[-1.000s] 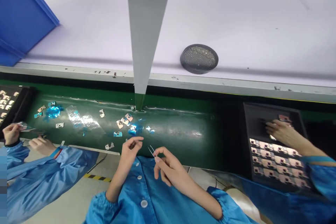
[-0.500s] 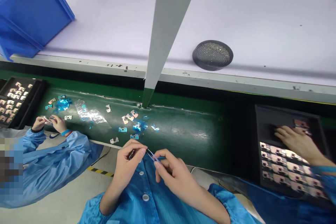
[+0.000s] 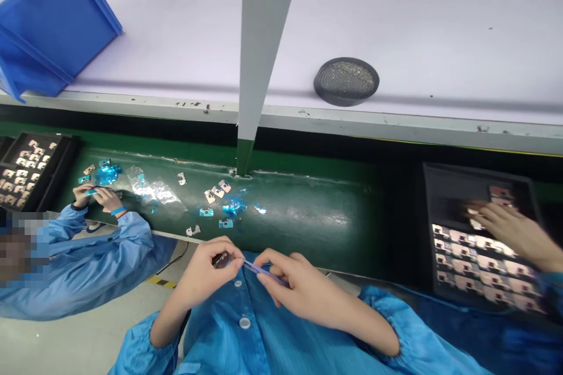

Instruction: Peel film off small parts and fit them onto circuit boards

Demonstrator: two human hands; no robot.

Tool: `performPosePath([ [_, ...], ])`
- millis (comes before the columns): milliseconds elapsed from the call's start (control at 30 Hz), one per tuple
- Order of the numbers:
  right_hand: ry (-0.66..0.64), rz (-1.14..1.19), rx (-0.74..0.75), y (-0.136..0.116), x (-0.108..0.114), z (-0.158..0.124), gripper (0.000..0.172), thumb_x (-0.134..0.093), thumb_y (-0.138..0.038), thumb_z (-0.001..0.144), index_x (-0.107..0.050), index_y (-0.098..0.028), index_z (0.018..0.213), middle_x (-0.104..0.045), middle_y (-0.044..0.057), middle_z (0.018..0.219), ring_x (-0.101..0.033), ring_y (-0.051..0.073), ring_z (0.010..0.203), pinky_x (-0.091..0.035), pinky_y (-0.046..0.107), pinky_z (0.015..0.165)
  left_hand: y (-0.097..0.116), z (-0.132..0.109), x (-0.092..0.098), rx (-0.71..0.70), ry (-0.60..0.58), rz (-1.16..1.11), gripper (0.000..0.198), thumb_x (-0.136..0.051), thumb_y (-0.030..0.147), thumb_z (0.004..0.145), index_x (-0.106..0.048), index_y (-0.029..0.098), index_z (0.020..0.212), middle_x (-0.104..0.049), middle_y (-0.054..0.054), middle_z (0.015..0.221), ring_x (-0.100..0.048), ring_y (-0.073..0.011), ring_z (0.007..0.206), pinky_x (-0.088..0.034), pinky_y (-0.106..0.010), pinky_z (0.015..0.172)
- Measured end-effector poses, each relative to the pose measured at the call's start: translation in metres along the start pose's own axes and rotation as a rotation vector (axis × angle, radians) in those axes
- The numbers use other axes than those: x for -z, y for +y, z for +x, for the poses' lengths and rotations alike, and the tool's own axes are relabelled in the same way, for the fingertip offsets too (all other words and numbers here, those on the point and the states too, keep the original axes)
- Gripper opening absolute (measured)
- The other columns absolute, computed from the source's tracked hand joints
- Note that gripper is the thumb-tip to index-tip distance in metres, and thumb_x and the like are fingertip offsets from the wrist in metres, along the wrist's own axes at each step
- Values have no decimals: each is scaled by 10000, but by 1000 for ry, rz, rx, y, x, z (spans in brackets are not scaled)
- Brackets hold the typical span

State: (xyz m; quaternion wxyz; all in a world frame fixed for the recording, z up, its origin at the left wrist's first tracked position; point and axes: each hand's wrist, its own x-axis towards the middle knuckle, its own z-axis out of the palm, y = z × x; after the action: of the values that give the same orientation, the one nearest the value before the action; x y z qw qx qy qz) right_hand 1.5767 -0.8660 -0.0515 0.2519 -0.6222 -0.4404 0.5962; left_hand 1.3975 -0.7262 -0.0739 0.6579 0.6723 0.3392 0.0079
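My left hand (image 3: 207,272) pinches a small dark metal part (image 3: 220,259) between thumb and fingers, close to my chest. My right hand (image 3: 299,290) grips thin tweezers (image 3: 257,269), whose tips point left and touch that part. Both hands hover just in front of the green belt (image 3: 308,217). On the belt ahead lie several small metal parts (image 3: 214,193) and scraps of blue film (image 3: 233,207).
A person on the left in a blue coat handles a small piece with both hands (image 3: 97,194) beside a black tray (image 3: 26,164). Another person's hand (image 3: 510,228) reaches into a black tray of parts (image 3: 479,258) on the right. A blue bin (image 3: 48,29), a grey post (image 3: 259,58) and a round mesh disc (image 3: 346,81) stand behind.
My right hand has brought the tweezers left until the tips meet the part in my left hand. The view shifted slightly. The right neighbour's hand moved within the tray.
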Motion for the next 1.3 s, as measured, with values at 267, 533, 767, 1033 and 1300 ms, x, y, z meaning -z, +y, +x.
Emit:
performPosePath([
  [267,-149,-109,73,3,15,-3,117,-528,-241,951,-638,-256,990,-632,-50,584,-566,154,636,-392,260,634,-15,-6,-10,124,-52,-38,45,-624,175,667,-657,168,637,-597,18,590,-497,-114,552,-347,-221,544],
  [533,-203,64,-8,4,22,-3,95,-504,-249,974,-596,-230,991,-623,-84,545,-526,98,485,-408,217,577,-29,-5,0,93,76,-53,243,-701,382,828,-708,162,725,-655,-19,662,-544,-139,602,-401,-248,591],
  [767,-184,69,32,5,24,-2,100,-524,-242,969,-607,-210,1014,-640,-86,549,-520,84,471,-404,204,574,-14,-14,-8,-22,7,8,220,-681,356,903,-792,192,807,-733,-63,814,-658,-187,761,-465,-281,707],
  [1033,-243,47,46,1,25,1,117,-504,-267,985,-606,-222,1020,-629,-93,553,-487,77,453,-386,197,535,-1,-15,-10,-73,-30,78,107,-668,172,797,-731,183,712,-701,-34,714,-623,-163,667,-434,-260,634],
  [1300,-219,-88,33,-3,22,0,170,-529,-174,932,-642,-256,1029,-614,-79,564,-554,121,575,-365,239,618,-14,-18,-14,113,-12,-24,88,-589,180,666,-621,167,584,-655,-17,606,-573,-139,573,-408,-226,557],
])
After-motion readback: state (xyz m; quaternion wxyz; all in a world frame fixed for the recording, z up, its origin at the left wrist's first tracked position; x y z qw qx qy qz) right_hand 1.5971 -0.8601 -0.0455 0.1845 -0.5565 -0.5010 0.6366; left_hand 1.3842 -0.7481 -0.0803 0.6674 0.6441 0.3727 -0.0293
